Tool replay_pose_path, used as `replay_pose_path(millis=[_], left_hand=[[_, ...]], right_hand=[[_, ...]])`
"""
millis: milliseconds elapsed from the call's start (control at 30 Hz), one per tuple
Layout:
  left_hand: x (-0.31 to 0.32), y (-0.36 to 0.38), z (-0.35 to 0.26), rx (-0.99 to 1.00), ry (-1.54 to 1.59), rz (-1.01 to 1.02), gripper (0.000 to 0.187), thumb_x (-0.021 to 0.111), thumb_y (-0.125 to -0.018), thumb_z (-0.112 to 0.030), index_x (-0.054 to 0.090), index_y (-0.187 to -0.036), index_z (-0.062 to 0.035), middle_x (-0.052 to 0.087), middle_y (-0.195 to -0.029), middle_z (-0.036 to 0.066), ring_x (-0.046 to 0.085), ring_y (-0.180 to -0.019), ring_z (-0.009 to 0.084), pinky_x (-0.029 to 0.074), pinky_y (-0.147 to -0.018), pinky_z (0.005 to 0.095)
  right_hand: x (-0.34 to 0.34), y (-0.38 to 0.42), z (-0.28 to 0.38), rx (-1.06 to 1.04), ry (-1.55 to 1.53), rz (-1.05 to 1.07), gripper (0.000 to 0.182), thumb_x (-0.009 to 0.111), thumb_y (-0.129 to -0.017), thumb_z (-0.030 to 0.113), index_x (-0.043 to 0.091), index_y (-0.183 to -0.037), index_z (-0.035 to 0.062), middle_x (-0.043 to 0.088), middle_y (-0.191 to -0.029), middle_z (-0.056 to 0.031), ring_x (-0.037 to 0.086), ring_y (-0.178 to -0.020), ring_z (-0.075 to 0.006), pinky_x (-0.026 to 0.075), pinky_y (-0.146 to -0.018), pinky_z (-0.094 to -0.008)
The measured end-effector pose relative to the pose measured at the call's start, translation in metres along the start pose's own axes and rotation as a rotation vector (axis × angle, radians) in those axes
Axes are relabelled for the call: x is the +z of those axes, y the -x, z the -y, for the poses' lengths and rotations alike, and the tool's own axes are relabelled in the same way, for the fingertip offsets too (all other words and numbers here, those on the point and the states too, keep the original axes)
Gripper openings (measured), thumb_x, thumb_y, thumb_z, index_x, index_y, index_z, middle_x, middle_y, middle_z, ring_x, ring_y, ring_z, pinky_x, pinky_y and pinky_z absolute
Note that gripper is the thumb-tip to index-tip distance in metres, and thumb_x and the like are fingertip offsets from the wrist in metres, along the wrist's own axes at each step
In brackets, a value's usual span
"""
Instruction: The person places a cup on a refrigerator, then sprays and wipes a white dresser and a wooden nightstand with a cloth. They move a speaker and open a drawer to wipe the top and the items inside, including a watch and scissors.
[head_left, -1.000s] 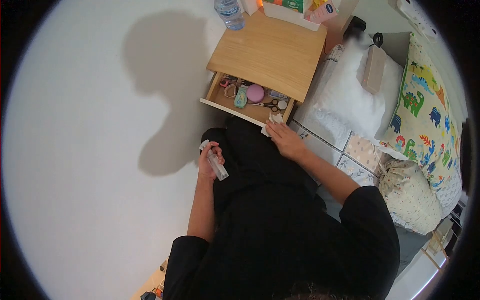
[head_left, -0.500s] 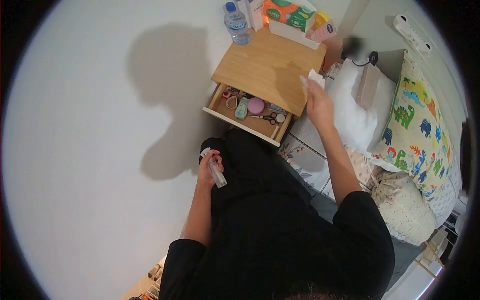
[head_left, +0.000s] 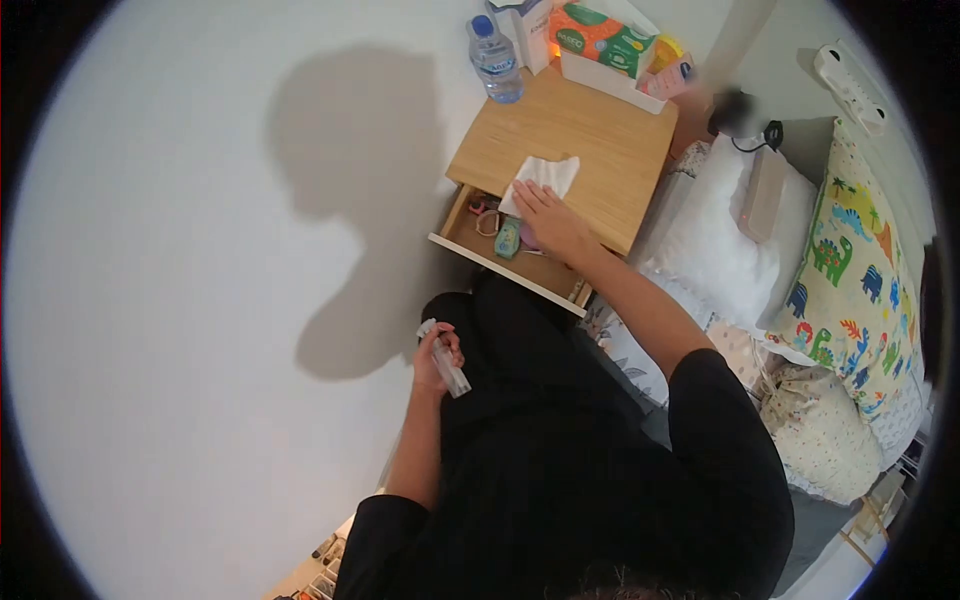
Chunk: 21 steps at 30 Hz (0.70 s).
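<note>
My left hand (head_left: 438,356) is wrapped round a clear spray bottle (head_left: 452,374) above my lap. On the wooden top of the nightstand (head_left: 610,160) lies a white tissue (head_left: 553,175), partly spread out. My right hand (head_left: 550,218) rests on its near part with the fingers extended, close to the top's front edge. Below, the drawer (head_left: 510,273) is pulled out. It holds a green packet (head_left: 508,238) and other small items, some hidden under my right hand and forearm.
A water bottle (head_left: 497,62) and a white box (head_left: 612,80) with an orange-green pack stand at the nightstand's back. To the right are a white pillow (head_left: 700,225), a grey-pink case (head_left: 764,195) and a dinosaur pillow (head_left: 840,260). A wall is at left.
My right hand has moved left and down from the nightstand's right side onto its top, and the tissue now lies spread under it. My left hand still holds the spray bottle.
</note>
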<state>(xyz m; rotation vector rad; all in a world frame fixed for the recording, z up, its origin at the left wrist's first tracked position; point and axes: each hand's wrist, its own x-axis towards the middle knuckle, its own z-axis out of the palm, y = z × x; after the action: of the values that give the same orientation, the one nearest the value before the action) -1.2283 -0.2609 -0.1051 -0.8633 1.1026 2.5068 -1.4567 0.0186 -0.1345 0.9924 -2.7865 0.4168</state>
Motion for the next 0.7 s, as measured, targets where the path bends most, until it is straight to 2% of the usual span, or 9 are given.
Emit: replay_pose_path(millis=[67,133,300,367,600,700], left_hand=[[-0.002,-0.003,-0.001,0.016,-0.027,0.044,0.027,0.055,-0.098,-0.037,0.062,-0.100,-0.0112,0.056,-0.070,0.005,0.050,-0.048,0.0177,0.041,-0.048,0.0309],[0.002,-0.003,0.000,0.009,-0.014,0.049,0.028,0.054,-0.099,-0.038,0.062,-0.100,-0.0110,0.057,-0.070,0.005,0.050,-0.048,0.0179,0.041,-0.048,0.0307],[0.012,-0.002,0.000,0.004,-0.009,0.080,0.027,0.054,-0.099,-0.036,0.062,-0.100,-0.0105,0.058,-0.071,0.006,0.050,-0.048,0.0176,0.041,-0.048,0.0307],[0.010,0.000,0.001,-0.006,-0.011,0.038,0.027,0.055,-0.099,-0.036,0.062,-0.100,-0.0103,0.058,-0.071,0.006,0.050,-0.048,0.0178,0.042,-0.049,0.0308],[0.001,0.001,0.001,0.016,0.009,0.045,0.027,0.056,-0.098,-0.036,0.062,-0.099,-0.0105,0.057,-0.070,0.005,0.050,-0.047,0.0175,0.041,-0.047,0.0308],[-0.001,-0.001,0.002,0.016,-0.005,0.061,0.028,0.057,-0.097,-0.037,0.063,-0.098,-0.0105,0.057,-0.069,0.005,0.050,-0.047,0.0171,0.041,-0.046,0.0303]], right_hand=[[0.010,-0.034,0.001,-0.024,0.063,0.032,0.058,0.056,-0.093,0.019,0.040,-0.145,-0.0008,0.035,-0.157,-0.0145,0.032,-0.146,-0.0306,0.026,-0.121,-0.0450],[0.012,-0.056,0.003,-0.024,-0.009,0.014,0.057,0.055,-0.094,0.020,0.040,-0.146,-0.0002,0.034,-0.157,-0.0140,0.031,-0.146,-0.0305,0.026,-0.121,-0.0450],[0.011,-0.052,0.003,-0.028,-0.034,-0.018,0.055,0.053,-0.097,0.022,0.040,-0.146,0.0007,0.033,-0.158,-0.0133,0.029,-0.147,-0.0305,0.026,-0.120,-0.0454],[0.000,-0.024,0.002,0.032,-0.073,0.051,0.055,0.053,-0.098,0.025,0.041,-0.145,-0.0001,0.030,-0.159,-0.0139,0.027,-0.148,-0.0314,0.026,-0.120,-0.0456],[-0.066,0.118,-0.016,0.273,-0.092,0.014,0.054,0.053,-0.099,0.031,0.046,-0.142,-0.0007,0.036,-0.156,-0.0164,0.033,-0.144,-0.0356,0.027,-0.119,-0.0479],[-0.071,0.136,-0.023,0.350,-0.040,0.012,0.053,0.053,-0.099,0.032,0.047,-0.141,-0.0008,0.038,-0.155,-0.0172,0.035,-0.143,-0.0363,0.026,-0.118,-0.0492]])
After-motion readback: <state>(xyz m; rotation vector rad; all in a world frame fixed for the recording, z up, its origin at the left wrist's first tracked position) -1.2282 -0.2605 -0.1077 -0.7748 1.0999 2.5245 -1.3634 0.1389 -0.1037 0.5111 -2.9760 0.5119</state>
